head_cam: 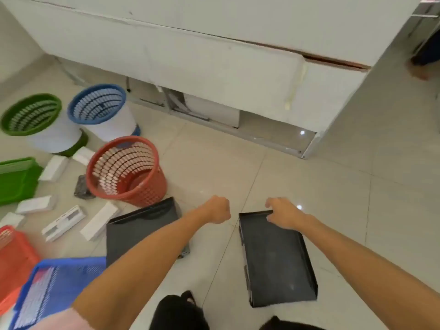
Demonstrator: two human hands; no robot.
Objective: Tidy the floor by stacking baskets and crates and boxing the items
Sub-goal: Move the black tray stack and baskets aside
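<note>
Black and shallow, one tray [278, 258] lies on the tiled floor [309, 186] at five o'clock; the right hand [284, 214] rests on its far edge, fingers curled over the rim. Left hand [217, 209] hangs fisted and empty between it and a second black tray [140, 229]. Red basket [127, 170] stands at ten o'clock, small white boxes [53, 167] scattered nearby.

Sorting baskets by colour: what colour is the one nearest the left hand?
Red-orange basket, head view.
</note>
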